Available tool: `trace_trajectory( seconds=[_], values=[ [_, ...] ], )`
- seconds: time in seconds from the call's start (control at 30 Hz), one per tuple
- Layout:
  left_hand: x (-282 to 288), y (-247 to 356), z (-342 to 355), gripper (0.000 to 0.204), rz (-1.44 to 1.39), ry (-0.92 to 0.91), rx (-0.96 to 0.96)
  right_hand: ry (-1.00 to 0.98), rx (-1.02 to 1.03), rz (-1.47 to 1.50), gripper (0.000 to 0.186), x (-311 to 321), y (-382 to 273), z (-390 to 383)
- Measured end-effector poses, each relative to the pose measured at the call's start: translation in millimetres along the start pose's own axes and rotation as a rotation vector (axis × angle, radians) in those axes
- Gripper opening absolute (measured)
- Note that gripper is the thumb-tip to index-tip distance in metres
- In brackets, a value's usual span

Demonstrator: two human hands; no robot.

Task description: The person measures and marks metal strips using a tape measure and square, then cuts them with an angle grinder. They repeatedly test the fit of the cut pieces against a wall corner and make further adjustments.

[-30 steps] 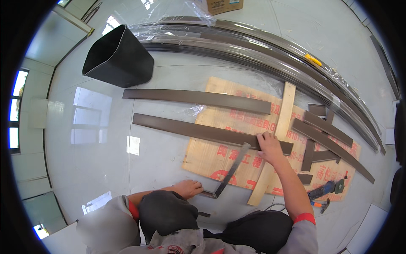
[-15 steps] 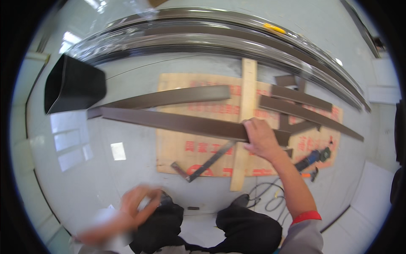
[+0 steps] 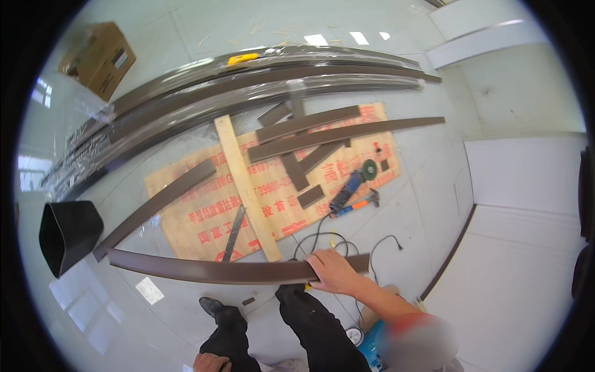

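Note:
My right hand is closed over a long dark brown strip, near its right end. The strip is raised in front of my legs, its far left end near the end of another brown strip. At the bottom edge my left hand rests by my thigh with curled fingers; what they hold, if anything, is hidden. Beyond the held strip, a wooden board lies across a flattened, red-printed cardboard sheet. A try square lies beside the board, partly covered by the held strip.
An angle grinder and a hammer lie at the cardboard's right, with a cable nearby. Several brown offcuts lie farther off. Plastic-wrapped profiles stretch behind, with a yellow tool. A black tube stands left.
My view has turned to the right. My right hand still grips the strip, now off the board and nearer my legs. My left hand has drawn back to the bottom edge.

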State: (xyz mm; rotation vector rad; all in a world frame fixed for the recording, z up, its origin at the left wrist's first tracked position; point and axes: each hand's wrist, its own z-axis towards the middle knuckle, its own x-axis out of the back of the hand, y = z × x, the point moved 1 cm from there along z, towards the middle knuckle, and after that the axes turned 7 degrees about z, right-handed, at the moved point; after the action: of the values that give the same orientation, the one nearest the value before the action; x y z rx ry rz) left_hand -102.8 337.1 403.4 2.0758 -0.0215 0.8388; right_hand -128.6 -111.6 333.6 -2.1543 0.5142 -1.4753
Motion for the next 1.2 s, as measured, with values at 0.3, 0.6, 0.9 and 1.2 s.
trace_trajectory(
  seconds=[0.3,0.6,0.9,1.2],
  values=[
    [-70.5,0.4,-34.0,0.013,0.304,-0.086,0.173,-0.006,-0.577,0.084,0.059,93.5,-129.9,-247.5],
    [-10.7,131.6,-88.9,0.040,0.190,-0.365,0.072,0.151,-1.058,0.153,0.063,152.8,-274.9,-449.4],
    [136.2,63.5,-104.1,0.038,0.370,-0.230,0.414,0.358,-1.393,0.462,0.069,98.9,-312.0,-549.5],
    [165.4,212.7,-132.1,0.035,0.419,0.025,0.789,0.561,-1.410,0.473,0.068,157.0,-86.3,-657.4]
  ],
)
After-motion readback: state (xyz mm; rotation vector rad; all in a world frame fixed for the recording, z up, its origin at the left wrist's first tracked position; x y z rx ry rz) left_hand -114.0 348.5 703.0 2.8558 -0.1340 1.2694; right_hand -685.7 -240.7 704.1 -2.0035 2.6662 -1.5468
